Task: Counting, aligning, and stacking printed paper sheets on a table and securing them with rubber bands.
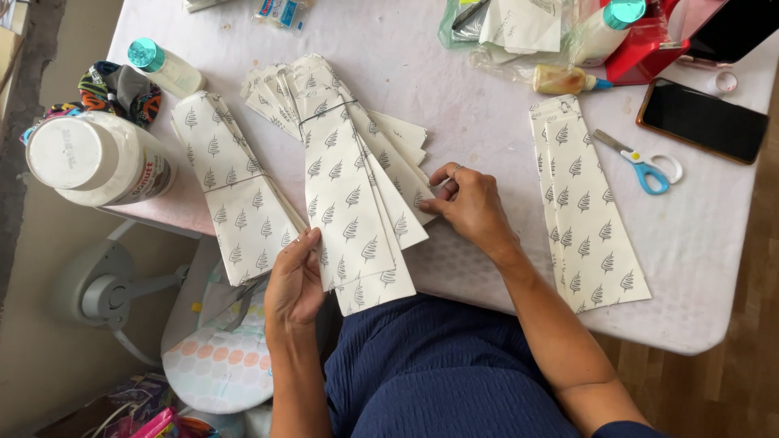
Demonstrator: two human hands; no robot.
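Right, my left hand [294, 280] presses fingers flat on the near end of the fanned paper bags [353, 191], not gripping; my right hand [469, 207] pinches the fan's right edge. The fan overhangs the table's [487, 105] near edge toward my lap, so a careless nudge could tip the sheets off or slip them from the rubber band [329, 112]. Bags sit in three bundles: the fan, the left stack [231, 195] by the left edge, the right stack [588, 211]. Farther back: one pair of scissors [645, 166], one phone [702, 122], one white jar [97, 158], two teal-capped bottles [166, 69], near the far corners.
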